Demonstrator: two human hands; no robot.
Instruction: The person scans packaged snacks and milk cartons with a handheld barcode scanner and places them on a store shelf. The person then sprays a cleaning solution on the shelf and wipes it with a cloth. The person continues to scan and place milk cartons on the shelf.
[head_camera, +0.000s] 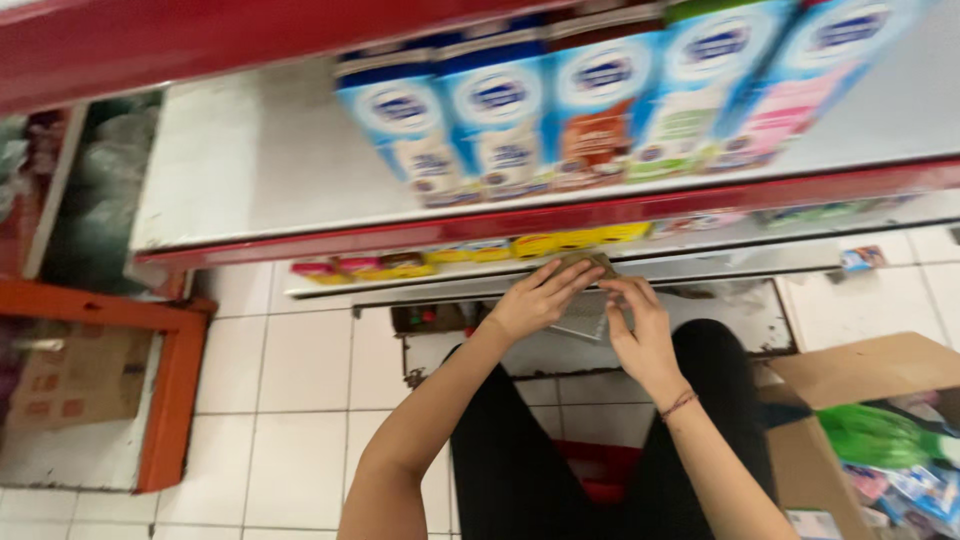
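Both my hands meet in front of a lower shelf edge. My left hand (540, 297) and my right hand (640, 330) together pinch a small flat greyish packet (585, 312), with a brownish bit (588, 260) at its top. A thin red string bracelet sits on my right wrist. My knees in black trousers (590, 440) are below the hands. Just behind the fingers, a row of small yellow and pink packets (560, 243) lines the lower shelf. Motion blur hides finer detail of the packet.
Tall blue, brown, green and pink drink cartons (600, 90) stand on the white shelf with red trim (500, 222) above. An open cardboard box (870, 370) with a green bag and goods sits at right. An orange-framed stand (170, 390) is at left on the white tile floor.
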